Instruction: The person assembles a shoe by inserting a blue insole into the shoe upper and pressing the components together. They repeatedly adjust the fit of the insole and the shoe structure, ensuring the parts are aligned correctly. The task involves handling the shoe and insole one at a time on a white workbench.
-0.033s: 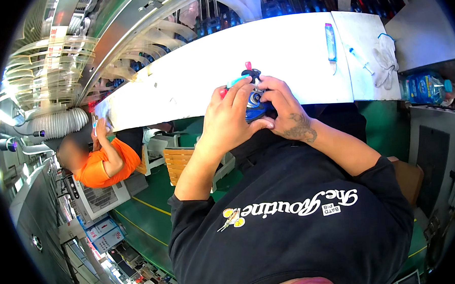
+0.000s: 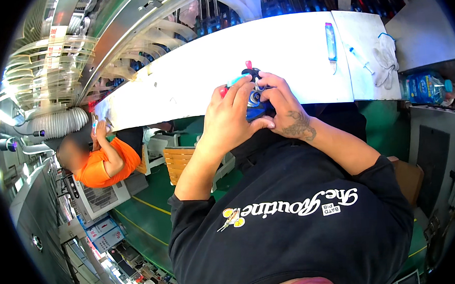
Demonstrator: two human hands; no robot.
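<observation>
At the near edge of the white table sits a small blue and black device (image 2: 256,110) with round metal parts and red knobs. It looks like a clamping fixture, but my fingers cover much of it. My left hand (image 2: 228,109) curls around its left side, fingers bent over the top near a light-blue piece (image 2: 240,80). From the other side my right hand (image 2: 289,111) closes on it, index and middle fingers bent over the metal parts. Both thumbs come together at the near side. One red knob (image 2: 249,64) sticks up beyond my fingertips.
On the white table (image 2: 194,67), a blue cutter-like tool (image 2: 331,43), a syringe (image 2: 361,60) and white gloves (image 2: 385,61) lie to the right. A large blue-capped bottle (image 2: 428,88) stands past the right end. A person in orange (image 2: 109,162) works at the far left.
</observation>
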